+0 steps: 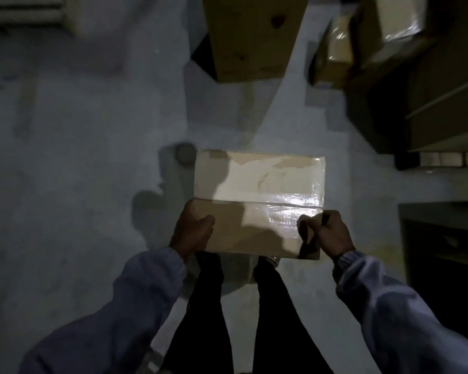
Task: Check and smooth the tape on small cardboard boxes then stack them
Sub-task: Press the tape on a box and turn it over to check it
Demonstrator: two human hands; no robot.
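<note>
On my feed, left hand (192, 230) and right hand (327, 233) have fingers curled round the near corners of a brown shiny-taped cardboard box (257, 203), held up I think.

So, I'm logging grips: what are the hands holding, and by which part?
One taped cardboard box, held by both: left hand grips its near left edge, thumb on top; right hand grips its near right corner.

Tan-brown cardboard on the small box (257, 238) at centre, its clear tape (289, 209) glaring white along the seam. Pale lavender-blue sleeves (135, 300) at the bottom, black trousers (206, 319) between them. Mottled grey floor (65, 157). Upper centre, a darker brown carton (251, 36) with dark spots.
</note>
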